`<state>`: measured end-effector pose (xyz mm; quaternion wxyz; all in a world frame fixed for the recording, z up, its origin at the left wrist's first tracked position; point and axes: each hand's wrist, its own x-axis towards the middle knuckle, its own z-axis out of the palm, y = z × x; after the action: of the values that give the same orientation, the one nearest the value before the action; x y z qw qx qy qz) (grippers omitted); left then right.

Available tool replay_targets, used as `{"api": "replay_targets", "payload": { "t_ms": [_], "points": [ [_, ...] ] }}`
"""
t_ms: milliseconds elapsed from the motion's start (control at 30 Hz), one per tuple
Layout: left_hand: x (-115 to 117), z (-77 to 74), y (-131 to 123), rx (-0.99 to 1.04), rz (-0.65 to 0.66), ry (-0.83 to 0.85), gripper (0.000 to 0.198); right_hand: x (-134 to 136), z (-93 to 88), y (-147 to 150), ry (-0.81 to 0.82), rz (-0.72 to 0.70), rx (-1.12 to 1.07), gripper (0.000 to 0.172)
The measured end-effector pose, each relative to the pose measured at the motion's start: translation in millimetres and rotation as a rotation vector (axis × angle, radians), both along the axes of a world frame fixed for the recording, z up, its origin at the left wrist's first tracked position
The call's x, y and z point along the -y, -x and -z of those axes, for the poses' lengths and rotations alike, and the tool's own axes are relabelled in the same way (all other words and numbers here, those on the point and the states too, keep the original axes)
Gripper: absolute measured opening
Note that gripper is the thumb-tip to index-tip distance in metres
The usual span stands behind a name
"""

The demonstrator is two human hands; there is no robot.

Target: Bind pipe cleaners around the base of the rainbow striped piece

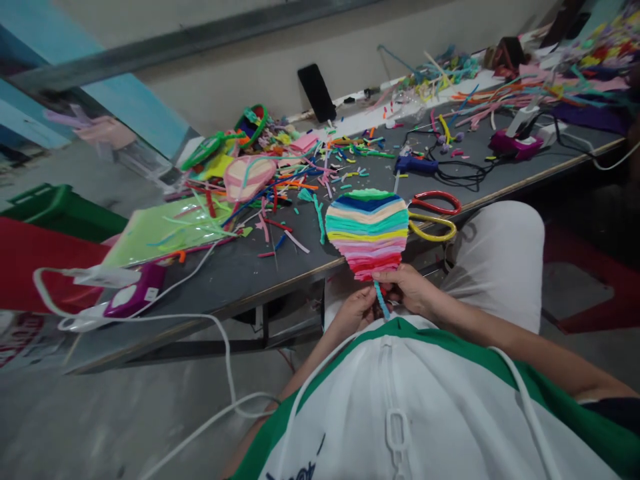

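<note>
A rainbow-striped piece (367, 233), made of rows of fuzzy pipe cleaners, is held upright over my lap at the table edge. It is wide and rounded at the top and narrows downward. My right hand (411, 288) pinches its lower right corner, thumb on the front. A light blue twisted pipe cleaner (381, 300) hangs below the narrow end. My left hand (359, 308) is closed beside this pipe cleaner, its fingertips pressed together at it. Scissors (434, 217) with one red and one yellow handle loop lie just right of the striped piece, their blades hidden behind it.
On the grey table (235, 273) lie many pipe cleaner scraps, a blue glue gun (417, 165) with a black cord, and a green plastic sleeve (165, 230). A black phone (317, 92) leans on the wall. White cables run from a purple plug block (136, 290) at left.
</note>
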<state>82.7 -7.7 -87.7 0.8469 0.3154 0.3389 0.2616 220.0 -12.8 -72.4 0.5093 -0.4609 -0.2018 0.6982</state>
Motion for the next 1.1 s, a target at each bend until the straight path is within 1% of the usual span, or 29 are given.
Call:
{"api": "replay_targets", "payload": {
  "t_ms": [67,133,233,367,533,700,833,967,1033,1100],
  "points": [
    [-1.5,-0.3,-1.0,0.020,0.006,0.025,0.040,-0.1,0.2,-1.7,0.004,-0.040,-0.011,0.026],
    [-2.9,0.8,-1.3,0.028,-0.021,0.039,0.038,-0.2,0.9,-2.9,-0.016,-0.064,-0.030,0.022],
    [-3.8,4.0,-0.3,0.006,-0.063,0.031,0.039,-0.6,1.6,-3.5,-0.021,-0.053,-0.051,0.018],
    [-3.5,10.8,3.5,-0.055,-0.177,-0.045,0.037,-1.5,0.3,-3.9,-0.021,0.017,-0.089,0.017],
    [-3.8,16.3,7.8,-0.119,-0.267,-0.155,0.032,-1.4,1.4,-3.6,-0.033,-0.002,-0.098,0.016],
    [-3.9,11.8,7.0,-0.167,-0.254,-0.237,0.032,-1.0,7.3,-0.4,-0.060,0.028,-0.095,0.019],
    [-2.2,9.2,8.1,-0.125,-0.240,-0.300,0.027,0.6,6.6,0.0,-0.109,0.053,-0.077,0.018],
    [-0.7,9.2,11.3,-0.077,-0.201,-0.257,0.029,2.3,3.3,-0.5,-0.140,0.056,-0.024,0.019],
    [-0.7,9.2,12.2,-0.060,-0.229,-0.247,0.029,2.8,0.9,-0.6,-0.133,0.046,-0.024,0.021],
    [-0.9,7.5,12.2,-0.056,-0.278,-0.290,0.027,3.1,-2.4,-1.1,-0.118,0.035,-0.050,0.020]
  ]
}}
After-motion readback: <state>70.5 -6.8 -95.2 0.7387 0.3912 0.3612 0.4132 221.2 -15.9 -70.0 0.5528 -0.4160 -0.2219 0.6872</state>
